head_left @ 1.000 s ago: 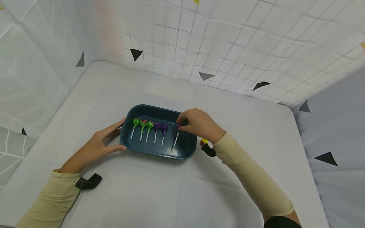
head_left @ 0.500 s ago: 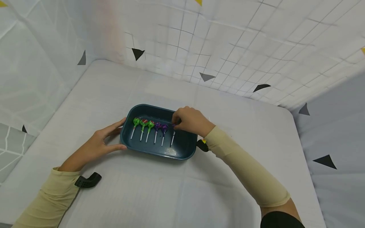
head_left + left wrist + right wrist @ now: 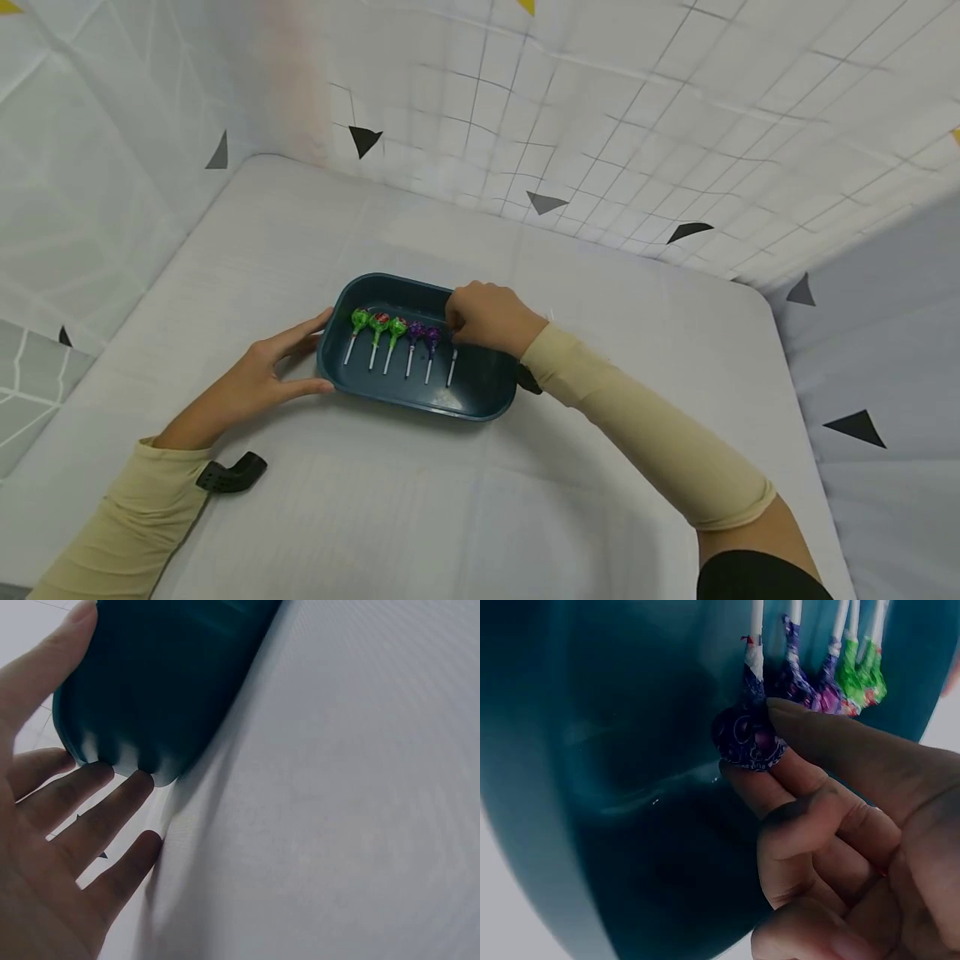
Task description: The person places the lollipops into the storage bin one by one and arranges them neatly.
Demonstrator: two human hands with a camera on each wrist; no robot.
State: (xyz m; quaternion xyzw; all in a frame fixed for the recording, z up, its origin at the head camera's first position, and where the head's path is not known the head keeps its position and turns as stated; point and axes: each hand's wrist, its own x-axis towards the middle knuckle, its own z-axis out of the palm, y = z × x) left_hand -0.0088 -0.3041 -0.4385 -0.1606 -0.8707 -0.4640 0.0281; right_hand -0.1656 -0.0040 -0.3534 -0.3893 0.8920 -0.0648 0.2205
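My left hand [image 3: 255, 379] spreads thumb and fingers around the left end of a dark teal tray [image 3: 483, 387]. In the left wrist view, straight fingertips [image 3: 139, 784] touch the tray's end wall, with the thumb along its side. Inside the tray, my right hand [image 3: 495, 321] pinches a purple-wrapped lollipop [image 3: 742, 742] by its candy end, between thumb and fingers. Its white stick [image 3: 452, 368] points toward the tray's near side. Left of it, three green lollipops [image 3: 379, 321] and two purple lollipops [image 3: 423, 333] lie in a row, sticks toward me.
A white cloth [image 3: 375, 492] covers the table, with white patterned sheets [image 3: 570, 108] hung behind and at the sides. Black wrist-worn pieces [image 3: 232, 473] stick out beside both sleeves.
My right hand has moved left inside the tray with the purple lollipop, closer to the row. A yellow-and-red lollipop beside the tray is now hidden by my right arm. My left hand stays put.
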